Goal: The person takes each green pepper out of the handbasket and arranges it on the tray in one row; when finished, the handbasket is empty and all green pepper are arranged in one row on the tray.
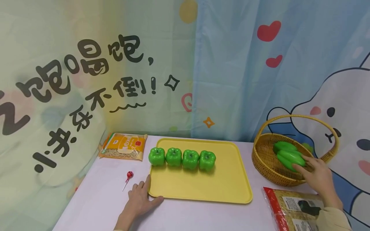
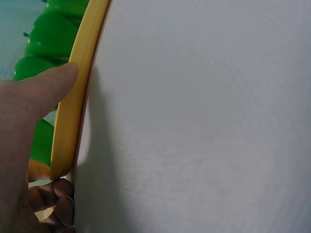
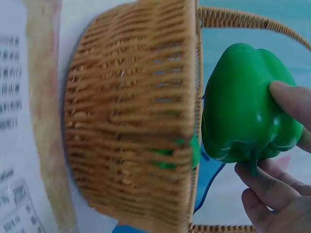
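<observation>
Above the wicker basket (image 1: 277, 178), my right hand (image 1: 318, 175) grips a green bell pepper (image 3: 250, 107) between thumb and fingers. Its stem points toward the fingers in the right wrist view. Another green pepper (image 1: 284, 146) shows inside the basket behind the held one. At the front left corner of the yellow tray (image 1: 199, 189), my left hand (image 1: 138, 199) rests with spread fingers, the thumb (image 2: 63, 80) lying on the rim. Four is avoided here: several green bell peppers (image 1: 190, 159) stand in a row along the tray's left and middle part.
An orange food packet (image 1: 123, 147) lies at the back left. A red lollipop (image 1: 129, 175) is left of the tray. At the front right, a red-edged bag (image 1: 289, 205) lies below the basket, partly under the right forearm. The basket's tall handle (image 1: 300, 116) arches above it.
</observation>
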The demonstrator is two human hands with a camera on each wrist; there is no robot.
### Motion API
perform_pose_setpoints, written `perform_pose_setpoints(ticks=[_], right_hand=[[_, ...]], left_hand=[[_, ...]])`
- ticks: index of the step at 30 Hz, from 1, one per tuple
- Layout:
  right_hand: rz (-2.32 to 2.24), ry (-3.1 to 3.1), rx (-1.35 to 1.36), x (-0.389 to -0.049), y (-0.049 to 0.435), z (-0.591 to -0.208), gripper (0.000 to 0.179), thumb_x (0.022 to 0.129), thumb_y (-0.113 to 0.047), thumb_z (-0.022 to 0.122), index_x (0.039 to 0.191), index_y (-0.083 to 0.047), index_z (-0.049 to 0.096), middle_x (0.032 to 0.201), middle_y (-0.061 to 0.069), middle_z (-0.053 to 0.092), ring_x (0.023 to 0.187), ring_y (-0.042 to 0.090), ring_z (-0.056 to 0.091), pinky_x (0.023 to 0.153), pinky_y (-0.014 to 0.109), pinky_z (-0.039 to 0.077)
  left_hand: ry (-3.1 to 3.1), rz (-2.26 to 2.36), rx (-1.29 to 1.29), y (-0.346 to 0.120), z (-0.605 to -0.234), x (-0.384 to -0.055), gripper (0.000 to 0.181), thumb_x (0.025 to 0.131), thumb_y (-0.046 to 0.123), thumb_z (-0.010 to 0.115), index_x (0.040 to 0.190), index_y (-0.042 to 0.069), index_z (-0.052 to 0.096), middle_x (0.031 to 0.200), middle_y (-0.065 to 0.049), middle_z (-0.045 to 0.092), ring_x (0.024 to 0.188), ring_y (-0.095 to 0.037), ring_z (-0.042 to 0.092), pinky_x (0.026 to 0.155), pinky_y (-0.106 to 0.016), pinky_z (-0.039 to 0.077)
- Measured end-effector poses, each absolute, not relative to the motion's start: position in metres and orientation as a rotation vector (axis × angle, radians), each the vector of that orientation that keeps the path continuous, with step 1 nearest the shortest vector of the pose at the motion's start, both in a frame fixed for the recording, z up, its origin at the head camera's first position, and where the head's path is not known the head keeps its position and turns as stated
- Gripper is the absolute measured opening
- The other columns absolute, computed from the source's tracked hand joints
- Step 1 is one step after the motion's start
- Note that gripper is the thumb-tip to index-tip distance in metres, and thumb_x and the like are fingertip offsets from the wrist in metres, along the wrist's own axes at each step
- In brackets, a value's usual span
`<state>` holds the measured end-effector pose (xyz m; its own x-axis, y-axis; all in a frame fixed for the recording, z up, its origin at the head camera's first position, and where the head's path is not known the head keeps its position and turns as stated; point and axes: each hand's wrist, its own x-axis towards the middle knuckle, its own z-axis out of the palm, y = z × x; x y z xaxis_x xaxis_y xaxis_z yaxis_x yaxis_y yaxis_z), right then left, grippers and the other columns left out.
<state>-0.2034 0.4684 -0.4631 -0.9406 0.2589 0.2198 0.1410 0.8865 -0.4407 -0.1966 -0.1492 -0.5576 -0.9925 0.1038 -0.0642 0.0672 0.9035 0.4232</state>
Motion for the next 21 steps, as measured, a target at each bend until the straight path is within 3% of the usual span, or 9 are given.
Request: perform_pose_setpoints(ticks=[13,16,21], right_hand=[[0.654,-2.719,-0.064,-0.205,0.431,-0.455,0.063,0.095,-0.036,0.068,0.142,0.004,0.051,0.137,0.036,0.045,0.119,0.058,0.042,0.084,0.073,0.037],[0.666,-2.698,0.013,-0.207,0.42,-0.455,0.059,0.093,-0.031,0.072,0.138,0.003,0.055,0.134,0.033,0.044,0.115,0.054,0.043,0.08,0.067,0.04],[0.659,-2.668,0.137,-0.213,0.403,-0.454,0.053,0.088,-0.026,0.077,0.131,0.001,0.062,0.127,0.029,0.044,0.099,0.04,0.049,0.072,0.038,0.04]], left_hand=[[2.978,0.67,0.136,-0.149,-0.557,-0.196,0.111,0.075,0.074,0.071,0.156,0.007,0.034,0.128,-0.015,0.058,0.104,-0.028,0.048,0.083,-0.05,0.041],[2.975,0.668,0.132,-0.149,-0.557,-0.196,0.111,0.075,0.073,0.071,0.156,0.007,0.034,0.128,-0.015,0.058,0.104,-0.028,0.047,0.084,-0.05,0.041],[2.953,0.668,0.119,-0.15,-0.556,-0.197,0.112,0.075,0.073,0.071,0.157,0.008,0.032,0.129,-0.015,0.058,0.103,-0.027,0.047,0.084,-0.05,0.041]])
